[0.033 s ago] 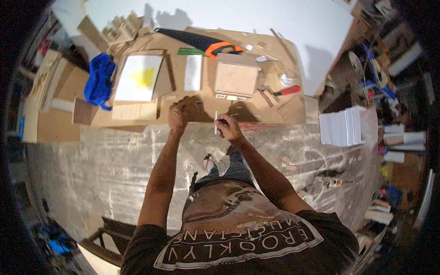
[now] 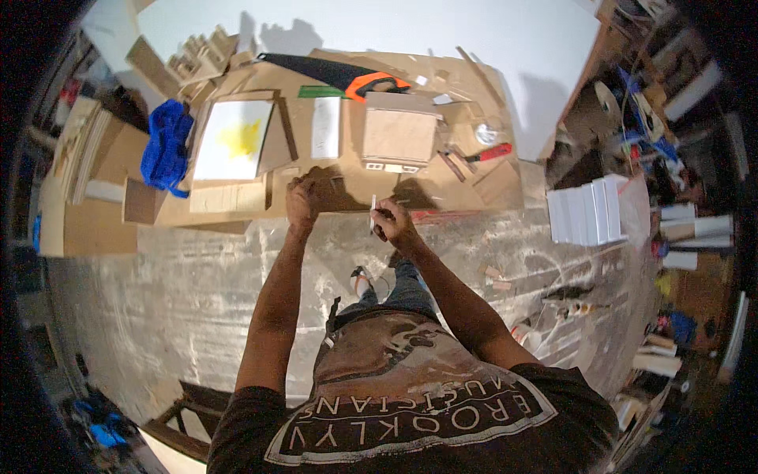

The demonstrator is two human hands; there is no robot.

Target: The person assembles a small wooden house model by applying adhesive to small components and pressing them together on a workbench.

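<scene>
A flat brown cardboard piece (image 2: 335,189) lies at the near edge of the worktop (image 2: 474,189), right in front of the person. The left hand (image 2: 304,197) is closed on the left side of this piece and presses it down. The right hand (image 2: 392,220) is just beside it, a little nearer to the person, and it is closed around a thin white pencil (image 2: 373,213) that stands almost straight up. The pencil tip is close to the right end of the cardboard piece, but it is too small to tell if they touch. Just behind the hands sits a small cardboard box (image 2: 399,134) with its lid shut. To the left of the box lie a narrow white strip (image 2: 325,126) and a white sheet with a yellow blot (image 2: 234,140). Farther back lies a hand saw (image 2: 332,75) with an orange and black handle. A blue cloth bag (image 2: 166,150) hangs at the left side of the worktop. A red-handled tool (image 2: 489,153) lies to the right of the box. A row of white blocks (image 2: 588,209) stands on the floor, well apart to the right.
</scene>
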